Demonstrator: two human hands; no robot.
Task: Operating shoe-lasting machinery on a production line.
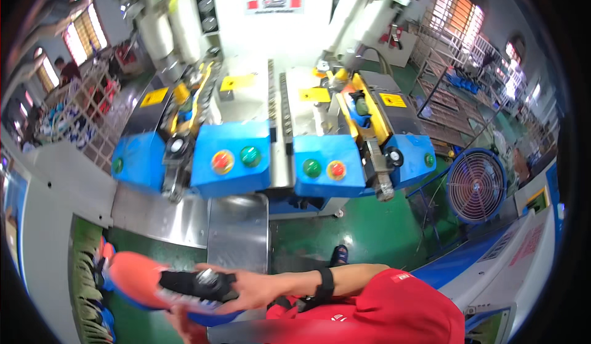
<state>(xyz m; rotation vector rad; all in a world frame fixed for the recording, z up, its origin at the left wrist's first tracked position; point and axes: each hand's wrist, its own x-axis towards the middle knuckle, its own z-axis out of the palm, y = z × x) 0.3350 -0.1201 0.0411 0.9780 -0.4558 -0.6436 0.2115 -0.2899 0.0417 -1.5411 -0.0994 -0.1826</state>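
An orange-red and blue shoe (136,277) with a black opening is held in front of me at the lower left. Something dark and shiny sits in its opening. My right hand (252,292) grips the heel end, its arm reaching across from the right in a red sleeve. Under the near side of the shoe, my left hand (183,323) has its fingers against it; motion blurs them and the picture's edge cuts off the rest. Beyond stands a machine with two stations and blue front panels (231,181). In its right station sits a blue and dark shoe (359,110).
Red and green push buttons (250,156) dot the blue panels. A metal shelf (239,221) lies below the left station. At far left, a rack (86,282) carries several shoes. A round blue fan (476,185) stands at right, near slatted racks (443,107).
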